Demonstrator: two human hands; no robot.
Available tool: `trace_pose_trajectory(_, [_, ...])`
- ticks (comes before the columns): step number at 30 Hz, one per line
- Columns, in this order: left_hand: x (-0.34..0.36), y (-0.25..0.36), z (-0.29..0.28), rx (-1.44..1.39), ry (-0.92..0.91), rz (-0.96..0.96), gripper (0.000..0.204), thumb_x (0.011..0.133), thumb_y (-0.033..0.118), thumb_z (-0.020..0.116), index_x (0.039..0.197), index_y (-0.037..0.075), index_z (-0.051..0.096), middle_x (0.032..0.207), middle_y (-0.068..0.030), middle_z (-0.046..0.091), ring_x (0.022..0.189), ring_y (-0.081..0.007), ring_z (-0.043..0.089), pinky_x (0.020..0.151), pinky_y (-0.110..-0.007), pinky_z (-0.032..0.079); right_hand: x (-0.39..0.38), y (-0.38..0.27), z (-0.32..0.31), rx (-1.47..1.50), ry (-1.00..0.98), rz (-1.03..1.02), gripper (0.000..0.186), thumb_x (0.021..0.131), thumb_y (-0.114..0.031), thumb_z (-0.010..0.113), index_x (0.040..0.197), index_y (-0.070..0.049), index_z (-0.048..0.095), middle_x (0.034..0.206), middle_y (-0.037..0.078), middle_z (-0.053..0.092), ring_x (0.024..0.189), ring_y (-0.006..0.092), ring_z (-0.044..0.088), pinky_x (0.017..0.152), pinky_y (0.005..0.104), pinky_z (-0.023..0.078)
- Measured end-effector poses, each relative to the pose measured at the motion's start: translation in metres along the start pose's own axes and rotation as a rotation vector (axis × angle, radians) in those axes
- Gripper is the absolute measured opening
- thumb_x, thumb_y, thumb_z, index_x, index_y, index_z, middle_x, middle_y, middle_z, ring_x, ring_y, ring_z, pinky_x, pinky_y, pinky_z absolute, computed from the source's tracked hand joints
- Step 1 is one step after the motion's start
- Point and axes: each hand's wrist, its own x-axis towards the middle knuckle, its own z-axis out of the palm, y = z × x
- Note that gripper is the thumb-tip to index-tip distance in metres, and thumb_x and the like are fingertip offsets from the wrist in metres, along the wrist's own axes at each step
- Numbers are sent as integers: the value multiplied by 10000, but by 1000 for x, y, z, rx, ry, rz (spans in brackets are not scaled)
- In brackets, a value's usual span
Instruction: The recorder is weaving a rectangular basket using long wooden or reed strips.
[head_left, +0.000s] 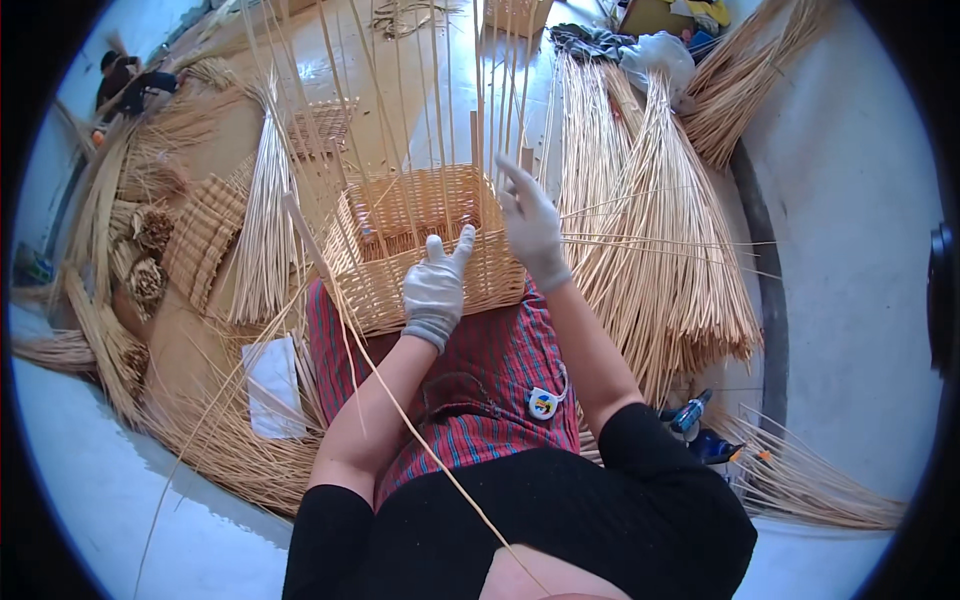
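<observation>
Far left, a co-worker (135,85) is crouching well apart from me, and reed bundles (150,230) are lying along the wall; a checked woven mat (205,235) is leaning beside them. Next, a pale reed bundle (265,220) is lying near my left knee, with a white cloth (268,390) below it. At centre, the rectangular wicker basket (375,300) is sitting on my lap, its mouth facing up and tilting slightly. Progress: the walls are standing woven on the sides I am seeing, while the tall stakes (437,100) are rising bare above the weave. I am judging the body well advanced and the rim unfinished, since stake ends and a long loose strand (410,425) over my left forearm are hanging free. My gloved left hand (437,285) is resting at the near wall, thumb and index finger extending, the others curling out of sight; I cannot tell whether it is gripping a strand. My gloved right hand (532,222) is hovering by the right corner, fingers partly extending near the stakes; whether it is pinching one, I cannot tell. Further right, loose rods are trailing sideways across a large willow-like bundle (670,240), so material is remaining.
</observation>
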Motion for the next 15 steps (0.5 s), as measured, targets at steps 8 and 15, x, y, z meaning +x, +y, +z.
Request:
trace_pose_trajectory(8, [-50, -3, -39, -1319, -260, -112, 962, 759, 134, 888, 1559, 239, 365, 1493, -176, 400, 1293, -357, 555, 1017, -443, 536, -123, -35, -99, 342, -564, 582, 953, 836, -177, 850, 1594, -177, 273, 959, 96, 698, 895, 186, 686, 844, 334, 561])
trace_pose_trajectory(15, [-113, -25, -66, -1878, -729, -287, 1248, 706, 12, 911, 1621, 255, 98, 1457, -211, 411, 1266, -286, 547, 1072, -437, 504, -98, -74, -122, 522, -1000, 775, 1092, 758, -210, 924, 1586, -115, 218, 883, 49, 621, 832, 133, 623, 777, 315, 537])
